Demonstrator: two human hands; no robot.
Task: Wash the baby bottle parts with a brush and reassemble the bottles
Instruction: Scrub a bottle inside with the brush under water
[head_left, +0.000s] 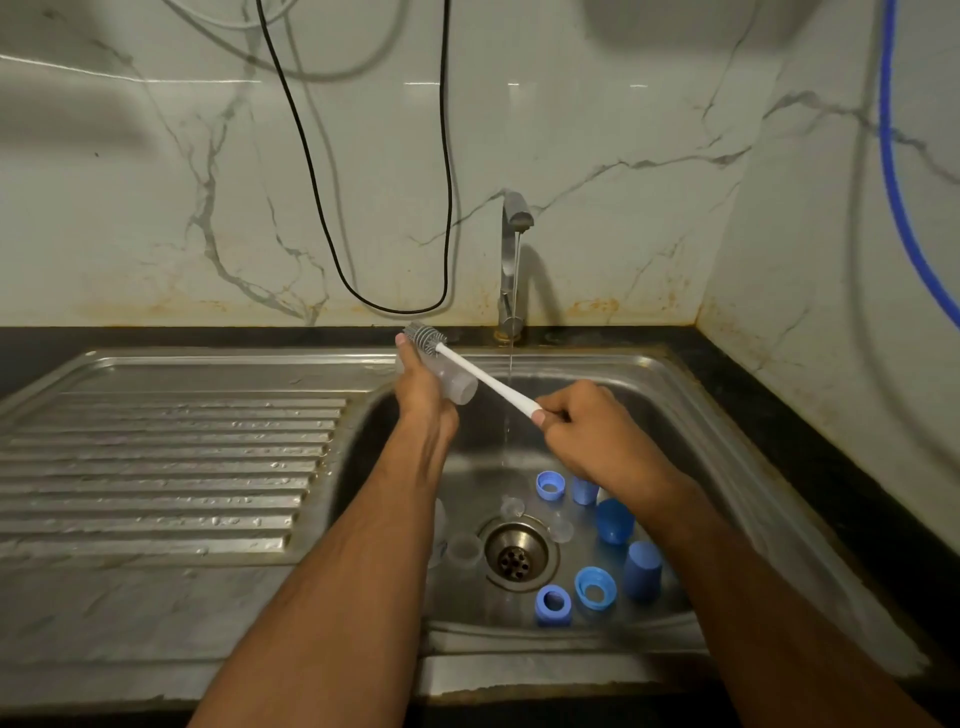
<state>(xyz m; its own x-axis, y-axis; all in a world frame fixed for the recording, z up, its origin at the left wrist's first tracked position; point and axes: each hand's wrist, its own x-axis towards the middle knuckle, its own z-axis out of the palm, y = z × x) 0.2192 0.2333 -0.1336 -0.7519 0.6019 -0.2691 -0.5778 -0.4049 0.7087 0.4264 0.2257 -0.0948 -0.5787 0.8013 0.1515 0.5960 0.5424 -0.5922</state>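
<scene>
Left hand grips a clear plastic bottle; right hand pinches the white-handled grey brush, bristles beside the left fingertips.

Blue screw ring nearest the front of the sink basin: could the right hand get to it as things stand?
Probably yes, once freed: the blue screw ring lies uncovered on the steel sink floor, but the right hand grips the white-handled bottle brush.

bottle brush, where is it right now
In the head view, the bottle brush slants over the sink, right hand on its handle, bristles beside the left hand's clear bottle.
</scene>
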